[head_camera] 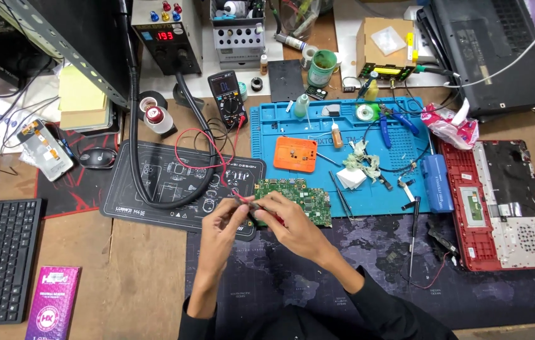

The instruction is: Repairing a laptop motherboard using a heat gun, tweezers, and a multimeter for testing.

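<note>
- Circuit board (298,196), green, lies flat at the near edge of the blue work mat (267,126), its near corner over the dark map-printed desk mat (343,264).
- Left hand (220,225), fingers curled and pinched shut on a red probe (240,196), whose tip points at the board's left end.
- Right hand (286,223), fingers closed over the board's near-left corner; it appears to grip a second, dark probe, though what it holds cannot be told for sure.
- Black keyboard (0,258) and a purple box (52,310), at the near left on the bare wooden table (141,271).
- Black screwdriver (413,236), lying on the desk mat to the right of the board.
- Red laptop base (497,204), opened up, far right.
- Black printed mat (173,182), left of the board, crossed by a thick black hose (135,126).
- Orange plate (295,154), on the blue mat just beyond the board; white crumpled tissue (359,165) and a blue block (437,182) to its right.
- Multimeter (228,97), beyond the black mat, red lead (201,148) running towards the hands.
- Bench power unit (167,31) with a red display, at the far edge.
</note>
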